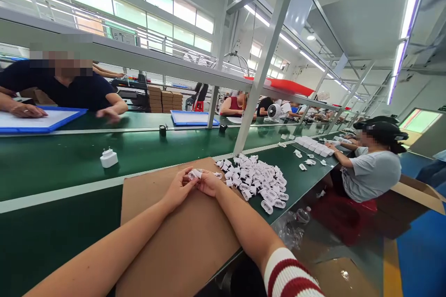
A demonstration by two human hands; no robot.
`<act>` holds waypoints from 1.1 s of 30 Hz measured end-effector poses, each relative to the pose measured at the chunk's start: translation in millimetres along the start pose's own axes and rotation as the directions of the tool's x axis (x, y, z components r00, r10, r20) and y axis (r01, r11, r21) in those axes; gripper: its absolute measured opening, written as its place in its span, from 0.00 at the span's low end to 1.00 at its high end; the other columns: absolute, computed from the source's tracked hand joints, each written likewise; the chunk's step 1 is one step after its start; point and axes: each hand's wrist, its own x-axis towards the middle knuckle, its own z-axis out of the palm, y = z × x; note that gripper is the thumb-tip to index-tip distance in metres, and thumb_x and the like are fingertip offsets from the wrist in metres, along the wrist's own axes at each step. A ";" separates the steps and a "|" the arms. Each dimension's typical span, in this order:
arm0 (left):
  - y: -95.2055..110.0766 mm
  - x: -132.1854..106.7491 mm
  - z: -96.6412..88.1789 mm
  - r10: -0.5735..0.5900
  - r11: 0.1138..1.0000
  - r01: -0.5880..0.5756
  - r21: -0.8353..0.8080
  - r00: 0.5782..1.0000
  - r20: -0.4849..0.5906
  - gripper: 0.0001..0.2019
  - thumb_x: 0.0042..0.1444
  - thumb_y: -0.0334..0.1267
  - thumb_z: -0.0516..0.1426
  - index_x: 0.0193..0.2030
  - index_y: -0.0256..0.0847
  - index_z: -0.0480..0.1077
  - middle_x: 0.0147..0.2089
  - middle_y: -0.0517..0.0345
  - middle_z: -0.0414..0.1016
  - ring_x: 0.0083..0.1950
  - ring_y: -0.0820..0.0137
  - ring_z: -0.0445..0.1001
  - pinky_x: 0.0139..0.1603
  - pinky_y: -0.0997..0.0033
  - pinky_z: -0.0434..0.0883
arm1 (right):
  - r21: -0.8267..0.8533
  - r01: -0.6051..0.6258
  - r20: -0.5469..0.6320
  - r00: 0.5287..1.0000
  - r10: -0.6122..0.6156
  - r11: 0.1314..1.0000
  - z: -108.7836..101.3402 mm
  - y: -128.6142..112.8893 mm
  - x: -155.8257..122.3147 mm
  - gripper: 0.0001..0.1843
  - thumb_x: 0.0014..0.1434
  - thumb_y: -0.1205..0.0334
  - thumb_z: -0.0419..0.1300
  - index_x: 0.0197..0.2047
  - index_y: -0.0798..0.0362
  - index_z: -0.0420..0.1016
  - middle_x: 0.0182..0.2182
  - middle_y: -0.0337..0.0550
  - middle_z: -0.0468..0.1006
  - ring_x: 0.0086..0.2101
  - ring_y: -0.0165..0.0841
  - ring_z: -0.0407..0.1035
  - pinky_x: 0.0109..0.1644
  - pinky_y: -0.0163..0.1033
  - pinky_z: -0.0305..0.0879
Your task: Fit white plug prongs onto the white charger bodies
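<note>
Over a brown cardboard sheet (174,246), my left hand (178,188) and my right hand (209,183) meet with fingers pinched on a small white plastic charger part (195,174). Fingers cover much of it, so its exact shape is partly hidden. Just right of my hands lies a heap of white plastic charger parts (256,177), several with plug pins and oval faces. One of these lies close to my right fingertips. A white two-pin charger (109,158) stands upright on the green belt (62,148) to the left.
A metal post (256,79) rises behind the heap. Across the belt, a person (69,88) leans over a blue-rimmed tray (52,123). At right, another person (372,162) sits by a row of white boxy parts (313,145). Black pieces (162,130) stand along the belt's far side.
</note>
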 end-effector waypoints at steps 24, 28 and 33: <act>1.6 -24.0 10.4 -0.045 0.999 0.044 -0.014 0.999 -0.029 0.42 0.45 0.48 0.71 0.65 0.36 0.65 0.62 0.41 0.74 0.60 0.53 0.74 0.65 0.50 0.70 | 0.067 -0.075 -0.019 0.997 0.077 0.995 -2.2 12.9 -17.1 0.21 0.40 0.62 0.73 0.41 0.53 0.80 0.37 0.45 0.84 0.46 0.44 0.79 0.48 0.45 0.77; 0.2 -30.9 11.5 -0.077 0.997 0.077 -0.017 0.997 -0.004 0.40 0.47 0.45 0.71 0.65 0.35 0.67 0.58 0.42 0.76 0.56 0.57 0.76 0.60 0.56 0.73 | 0.021 -0.112 -0.053 0.992 0.113 0.994 -16.1 22.9 -16.0 0.22 0.43 0.55 0.75 0.42 0.52 0.82 0.39 0.48 0.85 0.44 0.44 0.80 0.45 0.44 0.79; -6.1 -32.8 14.7 -0.109 0.992 0.108 -0.060 0.994 -0.004 0.34 0.54 0.44 0.68 0.65 0.32 0.67 0.54 0.42 0.78 0.51 0.60 0.77 0.55 0.57 0.74 | 0.014 -0.073 -0.093 0.993 0.074 0.997 -22.0 29.1 -16.3 0.21 0.41 0.54 0.76 0.38 0.50 0.81 0.37 0.44 0.85 0.38 0.38 0.80 0.45 0.43 0.80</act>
